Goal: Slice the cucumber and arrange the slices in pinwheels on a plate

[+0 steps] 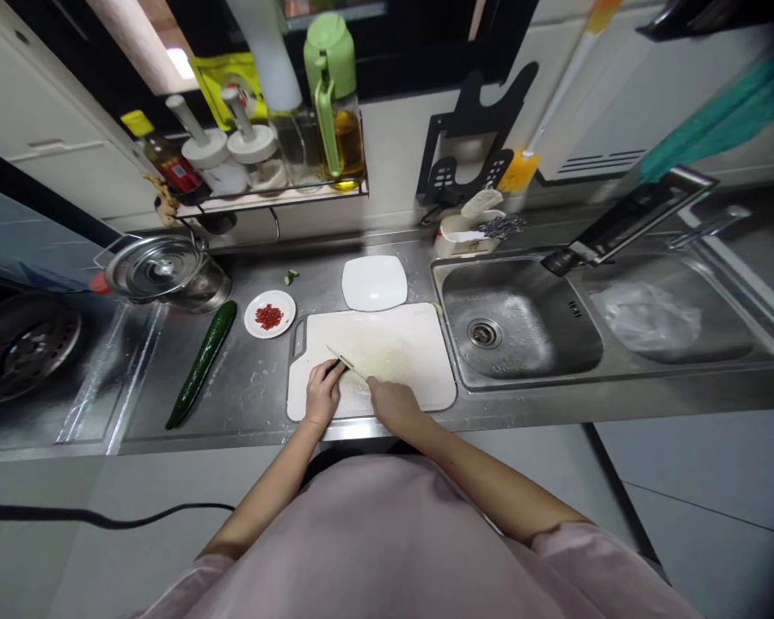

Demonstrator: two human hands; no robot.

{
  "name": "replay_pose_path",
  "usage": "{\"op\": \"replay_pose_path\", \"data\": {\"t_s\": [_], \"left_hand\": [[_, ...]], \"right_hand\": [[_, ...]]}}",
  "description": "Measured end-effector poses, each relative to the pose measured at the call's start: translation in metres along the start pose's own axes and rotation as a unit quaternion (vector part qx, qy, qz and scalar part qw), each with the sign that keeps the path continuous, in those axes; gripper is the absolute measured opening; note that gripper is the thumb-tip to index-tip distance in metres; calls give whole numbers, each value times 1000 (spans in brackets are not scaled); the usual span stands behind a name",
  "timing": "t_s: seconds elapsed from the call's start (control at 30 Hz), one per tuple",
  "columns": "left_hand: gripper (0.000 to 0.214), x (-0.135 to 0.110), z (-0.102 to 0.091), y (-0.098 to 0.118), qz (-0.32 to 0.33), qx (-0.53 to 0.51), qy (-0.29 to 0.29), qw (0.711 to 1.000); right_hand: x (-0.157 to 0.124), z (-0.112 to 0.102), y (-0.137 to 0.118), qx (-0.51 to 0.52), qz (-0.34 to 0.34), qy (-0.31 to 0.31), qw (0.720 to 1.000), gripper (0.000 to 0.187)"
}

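Over the white cutting board (419, 348), the right hand (398, 407) grips a kitchen knife (356, 370) slanting forward-left, just beside the left hand (323, 395), whose hold I cannot tell.

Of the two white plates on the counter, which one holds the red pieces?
The round plate, between the cucumber and the cutting board. The rectangular plate has rounded corners and lies beyond the board's far edge.

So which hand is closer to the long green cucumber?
Left. The left hand is at the cutting board, with the cucumber off to its left. The right hand, gripping the knife, is farther right.
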State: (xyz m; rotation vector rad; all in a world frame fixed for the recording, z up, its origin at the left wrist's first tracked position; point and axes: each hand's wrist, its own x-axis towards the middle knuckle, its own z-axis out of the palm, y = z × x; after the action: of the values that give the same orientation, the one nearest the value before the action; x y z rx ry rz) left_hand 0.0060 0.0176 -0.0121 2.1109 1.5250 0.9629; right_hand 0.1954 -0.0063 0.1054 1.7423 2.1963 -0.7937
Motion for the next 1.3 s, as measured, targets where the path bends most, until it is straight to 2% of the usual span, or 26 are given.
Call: {"op": "replay_pose_path", "data": {"t_s": [0.53,0.87,1.3], "left_hand": [[36,-1,1,-1,7,4,3,1000],[36,0,1,-1,-2,-8,2,1000],[35,1,0,2,6,-10,5,1000]], "right_hand": [[10,-3,-7,20,-3,-10,1000,30],[11,-7,-1,11,-15,-30,999,29],[19,-10,-1,20,-24,-23,999,30]]}}
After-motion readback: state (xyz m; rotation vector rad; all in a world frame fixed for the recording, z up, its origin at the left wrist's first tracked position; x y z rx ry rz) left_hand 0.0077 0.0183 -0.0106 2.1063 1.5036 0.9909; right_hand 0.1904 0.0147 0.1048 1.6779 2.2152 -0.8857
